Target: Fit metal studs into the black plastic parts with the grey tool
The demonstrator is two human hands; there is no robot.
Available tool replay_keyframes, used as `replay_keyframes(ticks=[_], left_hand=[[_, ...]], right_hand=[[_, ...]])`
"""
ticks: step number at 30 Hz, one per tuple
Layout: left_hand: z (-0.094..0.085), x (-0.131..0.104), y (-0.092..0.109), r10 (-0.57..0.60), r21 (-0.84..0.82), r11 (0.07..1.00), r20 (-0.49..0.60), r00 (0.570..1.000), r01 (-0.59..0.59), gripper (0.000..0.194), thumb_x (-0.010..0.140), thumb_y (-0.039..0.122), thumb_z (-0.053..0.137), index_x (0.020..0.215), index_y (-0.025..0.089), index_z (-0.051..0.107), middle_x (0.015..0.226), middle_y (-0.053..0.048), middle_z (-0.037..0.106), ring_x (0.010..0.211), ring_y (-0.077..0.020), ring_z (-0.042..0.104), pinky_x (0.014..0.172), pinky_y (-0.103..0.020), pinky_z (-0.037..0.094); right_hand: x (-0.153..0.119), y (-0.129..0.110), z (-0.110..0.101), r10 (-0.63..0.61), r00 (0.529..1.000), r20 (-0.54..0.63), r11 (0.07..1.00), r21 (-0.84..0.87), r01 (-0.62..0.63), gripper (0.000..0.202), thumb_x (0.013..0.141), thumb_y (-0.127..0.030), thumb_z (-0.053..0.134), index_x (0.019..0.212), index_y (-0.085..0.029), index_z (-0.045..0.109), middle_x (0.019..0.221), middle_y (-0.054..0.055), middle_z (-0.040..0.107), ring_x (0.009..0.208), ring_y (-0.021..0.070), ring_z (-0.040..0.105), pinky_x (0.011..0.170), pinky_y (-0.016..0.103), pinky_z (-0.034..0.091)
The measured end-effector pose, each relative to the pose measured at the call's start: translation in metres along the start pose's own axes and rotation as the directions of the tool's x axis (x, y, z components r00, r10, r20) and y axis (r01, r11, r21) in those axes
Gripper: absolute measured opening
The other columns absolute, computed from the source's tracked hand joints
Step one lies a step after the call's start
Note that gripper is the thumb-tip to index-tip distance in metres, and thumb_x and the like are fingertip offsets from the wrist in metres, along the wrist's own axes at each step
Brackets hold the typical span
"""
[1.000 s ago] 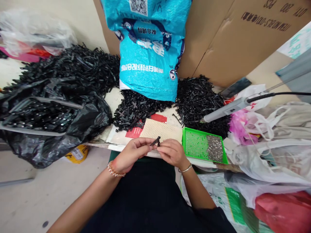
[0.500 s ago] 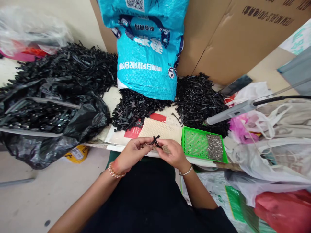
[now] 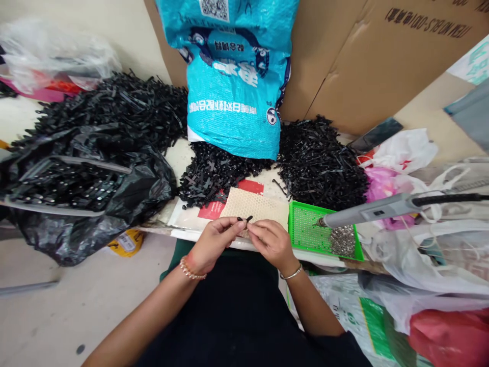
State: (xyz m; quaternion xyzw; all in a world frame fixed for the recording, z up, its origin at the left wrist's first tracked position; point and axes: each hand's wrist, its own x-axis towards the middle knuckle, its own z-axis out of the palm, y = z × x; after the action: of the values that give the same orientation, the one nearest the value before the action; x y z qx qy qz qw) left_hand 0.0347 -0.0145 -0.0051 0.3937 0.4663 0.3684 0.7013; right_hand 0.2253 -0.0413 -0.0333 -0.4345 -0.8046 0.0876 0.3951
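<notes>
Between my two hands is a small black plastic piece (image 3: 249, 218), mostly covered by the fingers. My left hand (image 3: 217, 239) is closed, pinching it between thumb and fingertips. From the other side my right hand (image 3: 272, 243) is also closed on it at the fingertips. Under and beyond them lies a beige textured mat (image 3: 255, 205). To the right sits a green tray (image 3: 307, 232) with small metal screws (image 3: 343, 240) gathered at its right end. A grey electric screwdriver (image 3: 362, 210) hangs with its tip over that tray.
Black plastic parts are heaped at the left (image 3: 126, 102), middle (image 3: 206, 173) and right (image 3: 321, 163). A blue woven sack (image 3: 233, 112) stands behind the middle heap. A black plastic bag (image 3: 148, 188) of parts hangs at the left edge; plastic bags (image 3: 431, 255) crowd the right.
The black piece, a crossed shape before, now shows as a short bar between my fingers. The screwdriver has swung lower, its tip moving over the green tray. The whole view has shifted slightly.
</notes>
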Motion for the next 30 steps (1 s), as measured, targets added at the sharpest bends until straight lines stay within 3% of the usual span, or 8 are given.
replay_keyframes(ticks=[5,9,11,14,17,20,24,30], left_hand=[[-0.008,0.015,-0.004,0.065,-0.049,0.996,-0.071,0.995,-0.069,0.039,0.072,0.053,0.081,0.073,0.016,0.071,0.065,0.001,0.059,0.062,-0.0114,0.047,0.060,-0.024,0.037],[-0.017,0.022,-0.002,0.132,-0.030,0.990,-0.177,0.975,-0.140,0.044,0.068,0.059,0.081,0.072,0.016,0.072,0.064,0.002,0.057,0.061,-0.0112,0.045,0.060,-0.025,0.035],[-0.019,0.022,-0.003,0.147,-0.045,0.987,-0.163,0.976,-0.156,0.052,0.065,0.066,0.080,0.071,0.015,0.072,0.063,0.001,0.057,0.060,-0.0108,0.044,0.059,-0.025,0.034],[-0.024,0.024,-0.008,0.131,-0.036,0.990,-0.077,0.988,-0.134,0.062,0.057,0.074,0.080,0.068,0.013,0.074,0.062,0.000,0.058,0.058,-0.0108,0.043,0.058,-0.027,0.033],[-0.032,0.028,-0.015,0.097,-0.046,0.994,-0.048,0.994,-0.099,0.067,0.048,0.077,0.082,0.070,0.014,0.076,0.062,0.001,0.056,0.058,-0.0104,0.041,0.056,-0.027,0.031],[-0.039,0.032,-0.020,0.080,-0.063,0.995,-0.049,0.996,-0.083,0.071,0.046,0.080,0.079,0.074,0.015,0.077,0.065,0.000,0.058,0.058,-0.0102,0.041,0.056,-0.027,0.031],[-0.049,0.044,-0.021,0.070,-0.018,0.997,-0.038,0.997,-0.071,0.070,0.054,0.080,0.078,0.080,0.015,0.079,0.064,0.000,0.056,0.058,-0.0112,0.040,0.055,-0.028,0.031],[-0.066,0.043,-0.006,0.212,-0.043,0.976,-0.077,0.974,-0.215,0.052,0.068,0.068,0.078,0.069,0.016,0.075,0.082,-0.006,0.067,0.079,-0.0183,0.057,0.076,-0.030,0.045]], right_hand=[[0.024,0.008,-0.009,0.092,0.993,0.072,0.984,0.147,-0.102,0.026,0.093,-0.023,0.063,0.119,-0.027,0.068,0.111,0.007,0.072,0.101,0.0198,0.070,0.090,0.037,0.059],[0.073,0.043,-0.005,0.172,0.973,0.153,0.978,0.089,-0.187,0.022,0.096,-0.030,0.055,0.112,-0.023,0.069,0.112,0.009,0.072,0.106,0.0228,0.068,0.096,0.041,0.055],[0.097,0.067,0.010,0.209,0.943,0.260,0.976,0.013,-0.219,0.027,0.095,-0.036,0.052,0.110,-0.020,0.068,0.111,0.011,0.074,0.102,0.0249,0.069,0.091,0.041,0.055],[0.121,0.103,0.048,0.342,0.862,0.375,0.940,-0.135,-0.314,0.035,0.087,-0.052,0.056,0.098,-0.020,0.068,0.086,0.009,0.075,0.076,0.0268,0.071,0.068,0.040,0.055],[0.132,0.132,0.083,0.399,0.850,0.343,0.917,-0.165,-0.364,0.044,0.075,-0.066,0.060,0.084,-0.023,0.063,0.078,0.009,0.074,0.068,0.0286,0.070,0.061,0.040,0.052],[0.134,0.150,0.095,0.432,0.823,0.370,0.896,-0.072,-0.438,0.046,0.066,-0.068,0.066,0.081,-0.024,0.063,0.078,0.009,0.073,0.070,0.0297,0.071,0.065,0.043,0.055],[0.144,0.152,0.085,0.499,0.764,0.410,0.804,0.111,-0.585,0.052,0.060,-0.065,0.075,0.089,-0.023,0.069,0.086,0.011,0.075,0.076,0.0285,0.072,0.073,0.043,0.059],[0.165,0.110,0.057,0.604,0.740,0.297,0.651,0.352,-0.672,0.057,0.055,-0.062,0.085,0.089,-0.018,0.070,0.089,0.009,0.074,0.076,0.0195,0.069,0.076,0.036,0.060]])
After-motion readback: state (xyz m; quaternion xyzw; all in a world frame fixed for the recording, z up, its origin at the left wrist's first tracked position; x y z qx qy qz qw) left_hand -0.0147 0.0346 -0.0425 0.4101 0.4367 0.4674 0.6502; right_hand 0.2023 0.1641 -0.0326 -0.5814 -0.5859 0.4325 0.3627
